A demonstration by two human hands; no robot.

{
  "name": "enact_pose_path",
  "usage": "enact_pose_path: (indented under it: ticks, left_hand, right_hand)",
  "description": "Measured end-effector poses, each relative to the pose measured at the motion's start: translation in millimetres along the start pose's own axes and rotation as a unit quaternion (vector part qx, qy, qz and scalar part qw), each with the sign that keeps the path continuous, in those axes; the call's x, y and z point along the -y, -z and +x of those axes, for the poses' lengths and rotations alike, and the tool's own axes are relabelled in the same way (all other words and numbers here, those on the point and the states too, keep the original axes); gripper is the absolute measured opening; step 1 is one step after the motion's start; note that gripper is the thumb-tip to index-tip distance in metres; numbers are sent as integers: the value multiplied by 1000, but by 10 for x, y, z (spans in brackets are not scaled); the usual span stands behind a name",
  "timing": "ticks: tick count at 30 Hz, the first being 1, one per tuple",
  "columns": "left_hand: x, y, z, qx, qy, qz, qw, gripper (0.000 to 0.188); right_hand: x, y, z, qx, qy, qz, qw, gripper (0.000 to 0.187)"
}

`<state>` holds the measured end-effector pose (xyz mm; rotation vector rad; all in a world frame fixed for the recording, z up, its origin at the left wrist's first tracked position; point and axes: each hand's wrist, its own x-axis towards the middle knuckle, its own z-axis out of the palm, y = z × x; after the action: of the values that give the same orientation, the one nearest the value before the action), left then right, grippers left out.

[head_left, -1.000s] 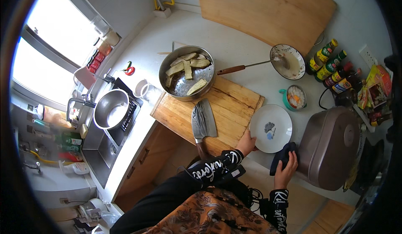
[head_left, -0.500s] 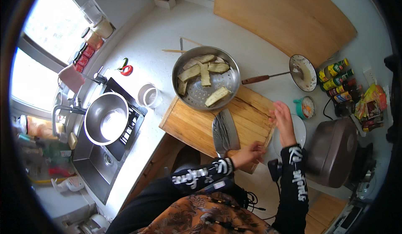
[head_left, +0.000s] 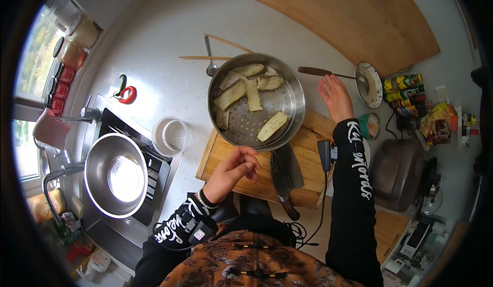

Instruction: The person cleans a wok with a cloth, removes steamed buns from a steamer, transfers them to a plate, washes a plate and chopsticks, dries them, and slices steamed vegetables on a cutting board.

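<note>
A round steel steamer tray (head_left: 297, 125) with a perforated base holds several pale eggplant slices (head_left: 230, 95). It overlaps the far part of a wooden cutting board (head_left: 218, 156). My left hand (head_left: 231, 173) hovers by the steamer's near left rim, fingers loosely bent and apart, holding nothing. Past the steamer's right side, my right hand (head_left: 336, 99) is spread with its palm showing and nothing in it. It is nearest the wooden handle of a ladle or spoon (head_left: 316, 71). A cleaver (head_left: 285, 171) lies on the board, its dark handle over the near edge.
A steel bowl (head_left: 87, 176) sits over the sink at left, beside a clear plastic tub (head_left: 172, 137). Red and green chillies (head_left: 127, 95) lie behind. Chopsticks (head_left: 203, 58) and a metal spoon (head_left: 211, 70) are near the steamer. Sauce bottles (head_left: 403, 83) and a brown cooker (head_left: 398, 174) stand right.
My left hand has moved left from beside the cleaver to the steamer's near side. My right hand has moved farther forward. The view has shifted, and the cleaver's handle now shows.
</note>
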<state>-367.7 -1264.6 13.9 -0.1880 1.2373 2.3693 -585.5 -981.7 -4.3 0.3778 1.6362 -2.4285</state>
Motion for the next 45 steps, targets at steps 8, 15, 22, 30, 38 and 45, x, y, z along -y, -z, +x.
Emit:
enact_pose_path:
  ticks: [8,15,22,30,38,45]
  left_hand:
    - [-195,4,807,-76,-150,525,834,42]
    - [51,-246,1322,5,-32,768,639,72]
    - [148,-292,1477,30,2,826,562,67]
    - [39,10,1613,-13,19,673,739,62]
    - [-371,98,1325,64,103,56,991,45]
    - [-207,-480,864,104,76,199,971,37]
  right_hand:
    - [-351,510,-630,-35,60,-178,982,38]
    - [-976,741,-2536,-51,-12,-522,851,38]
    - [-1070,348,-2905,2,-51,-669,742,61]
    - [-1068,246,-2918,31,5,-696,717,69]
    - [-1133,195,-2866,47,-23,-661,748,60]
    - [-844,725,-3010,-100,41,-543,833,34]
